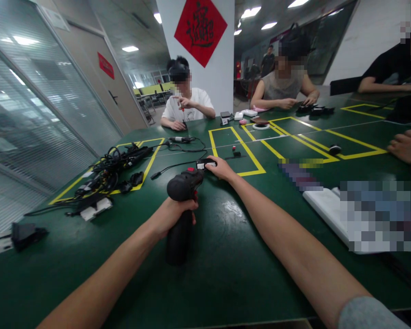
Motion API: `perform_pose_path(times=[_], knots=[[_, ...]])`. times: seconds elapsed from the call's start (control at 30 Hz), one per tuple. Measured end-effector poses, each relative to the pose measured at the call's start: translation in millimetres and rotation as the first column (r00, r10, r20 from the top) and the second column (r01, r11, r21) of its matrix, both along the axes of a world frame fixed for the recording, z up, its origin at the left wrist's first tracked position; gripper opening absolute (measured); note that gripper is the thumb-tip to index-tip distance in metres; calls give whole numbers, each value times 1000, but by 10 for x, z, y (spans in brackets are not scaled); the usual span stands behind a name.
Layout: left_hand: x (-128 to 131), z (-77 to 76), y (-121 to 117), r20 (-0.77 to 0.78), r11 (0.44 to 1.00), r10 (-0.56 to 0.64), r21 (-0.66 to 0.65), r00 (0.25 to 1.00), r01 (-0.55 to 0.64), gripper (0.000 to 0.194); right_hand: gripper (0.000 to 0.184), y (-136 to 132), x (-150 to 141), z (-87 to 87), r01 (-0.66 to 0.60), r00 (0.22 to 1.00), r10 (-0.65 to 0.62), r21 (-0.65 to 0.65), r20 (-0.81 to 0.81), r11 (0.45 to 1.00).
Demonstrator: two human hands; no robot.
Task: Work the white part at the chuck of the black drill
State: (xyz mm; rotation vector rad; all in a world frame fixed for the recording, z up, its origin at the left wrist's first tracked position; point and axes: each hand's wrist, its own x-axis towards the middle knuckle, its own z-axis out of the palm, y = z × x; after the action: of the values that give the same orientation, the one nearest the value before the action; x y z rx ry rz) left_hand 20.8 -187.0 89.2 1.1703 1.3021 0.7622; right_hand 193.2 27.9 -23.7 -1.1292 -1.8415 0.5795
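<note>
Head view: a white pillar [216, 84] stands beyond the green table [219, 274].

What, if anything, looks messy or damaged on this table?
The cables at left lie in a tangled heap spilling past the yellow tape; a pale patch, perhaps wear, marks the green tabletop beside the right forearm.

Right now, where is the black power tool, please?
In the head view, the power tool is in the left hand, slightly left of the middle, its nose close to the small piece in the right hand.
</note>
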Motion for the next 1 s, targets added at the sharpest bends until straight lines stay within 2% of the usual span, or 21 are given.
perform_pose_path(times=[0.13,0.27,0.4,0.5,0.6,0.7,0.8,0.87,1.0], knots=[[-159,149,-70,-181,995,-91,24,979,97,27,43,7,-5,-5,1,1000,-1,-12,-12,1000],[-255,201,-236,-410,970,-142,126,901,210,24,43,30,-4,-15,-9,1000,8,-36,-25,999],[-241,93,-402,-523,958,-86,189,848,214,32,44,39,12,-8,-21,999,17,-72,-49,997],[-217,-34,-467,-632,941,-103,187,768,281,30,46,28,28,10,-39,997,31,-107,-75,994],[-204,-102,-485,-684,916,-152,175,713,362,32,47,25,43,25,-61,992,45,-137,-115,989],[-177,-83,-466,-713,872,-254,124,654,474,39,46,48,59,28,-84,981,52,-170,-186,982],[-111,-50,-426,-741,798,-365,64,564,600,56,44,100,93,24,-118,954,51,-214,-295,970],[-51,-49,-408,-756,766,-395,44,523,642,68,45,138,133,19,-141,925,36,-256,-377,956],[22,-12,-403,-753,743,-410,51,514,667,74,42,179,249,13,-182,865,-12,-336,-501,924]])
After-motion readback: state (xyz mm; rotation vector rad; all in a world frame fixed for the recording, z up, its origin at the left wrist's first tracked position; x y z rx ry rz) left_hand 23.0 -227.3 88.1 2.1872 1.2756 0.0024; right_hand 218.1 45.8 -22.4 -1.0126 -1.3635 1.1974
